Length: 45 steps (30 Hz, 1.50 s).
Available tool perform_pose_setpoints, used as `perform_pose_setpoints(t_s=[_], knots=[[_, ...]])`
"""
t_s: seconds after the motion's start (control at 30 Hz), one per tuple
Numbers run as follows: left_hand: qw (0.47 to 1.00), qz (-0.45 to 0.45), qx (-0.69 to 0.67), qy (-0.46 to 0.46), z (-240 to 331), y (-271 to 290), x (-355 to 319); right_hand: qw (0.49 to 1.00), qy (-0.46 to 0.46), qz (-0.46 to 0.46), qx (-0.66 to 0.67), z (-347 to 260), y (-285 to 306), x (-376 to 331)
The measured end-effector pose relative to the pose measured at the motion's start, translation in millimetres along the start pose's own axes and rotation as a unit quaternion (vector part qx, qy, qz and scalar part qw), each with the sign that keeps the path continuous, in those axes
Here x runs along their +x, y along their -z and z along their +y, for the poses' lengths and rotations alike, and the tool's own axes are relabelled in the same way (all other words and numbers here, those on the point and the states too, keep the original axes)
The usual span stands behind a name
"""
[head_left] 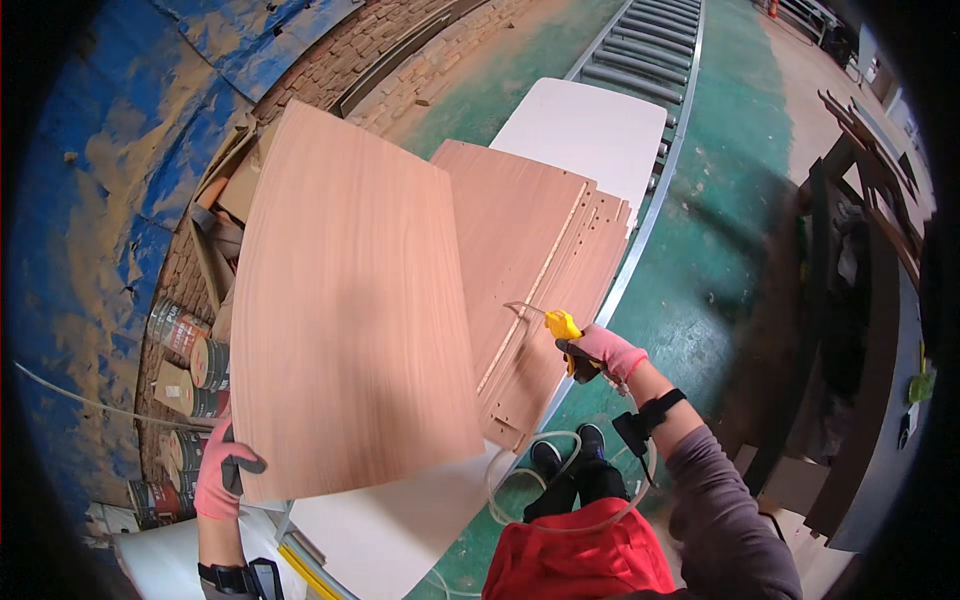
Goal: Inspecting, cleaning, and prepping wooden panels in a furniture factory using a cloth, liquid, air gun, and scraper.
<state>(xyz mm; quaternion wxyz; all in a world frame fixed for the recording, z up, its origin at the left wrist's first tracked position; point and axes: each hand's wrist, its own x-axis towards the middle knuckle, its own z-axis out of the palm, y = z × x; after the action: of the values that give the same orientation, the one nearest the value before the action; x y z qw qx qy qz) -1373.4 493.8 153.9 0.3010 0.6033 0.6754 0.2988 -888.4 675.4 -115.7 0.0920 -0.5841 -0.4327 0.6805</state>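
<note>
From afar I'm gripping the wood-grain board (350, 290), overlapping the stacked panels (510, 210), near its near-left corner with my left hand (219, 472), while my right hand (600, 352) is clasping the yellow air gun (562, 324), best swept evenly along their edges.

Left grip (218, 470) pinches; right grip (597, 353) curls round.

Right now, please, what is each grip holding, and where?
Left grip: top panel, by its lower left edge. Right grip: yellow air gun, by its handle.
</note>
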Motion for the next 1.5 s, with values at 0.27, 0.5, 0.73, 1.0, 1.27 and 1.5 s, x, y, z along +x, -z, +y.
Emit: perform_pose_setpoints(t_s=[0.27,0.5,0.73,1.0,1.27,1.5], knots=[[0.863,0.079,-0.371,0.332,-84,-23,-20,0.97,0.108,-0.105,0.189,7,3,0],[0.786,0.006,-0.534,0.313,-170,-134,-41,0.929,0.107,-0.313,0.165,40,-27,22],[0.747,-0.066,-0.595,0.29,-198,-180,-59,0.996,0.022,-0.068,0.061,47,-27,21],[0.783,0.026,-0.533,0.319,-201,-213,-77,0.982,0.018,-0.181,0.048,48,-29,40],[0.768,0.281,-0.467,0.337,-166,-253,-91,0.977,0.204,0.03,0.061,47,-50,-6],[0.808,0.276,-0.423,0.304,-79,-292,-41,0.979,0.175,0.092,0.045,55,-40,-128]])
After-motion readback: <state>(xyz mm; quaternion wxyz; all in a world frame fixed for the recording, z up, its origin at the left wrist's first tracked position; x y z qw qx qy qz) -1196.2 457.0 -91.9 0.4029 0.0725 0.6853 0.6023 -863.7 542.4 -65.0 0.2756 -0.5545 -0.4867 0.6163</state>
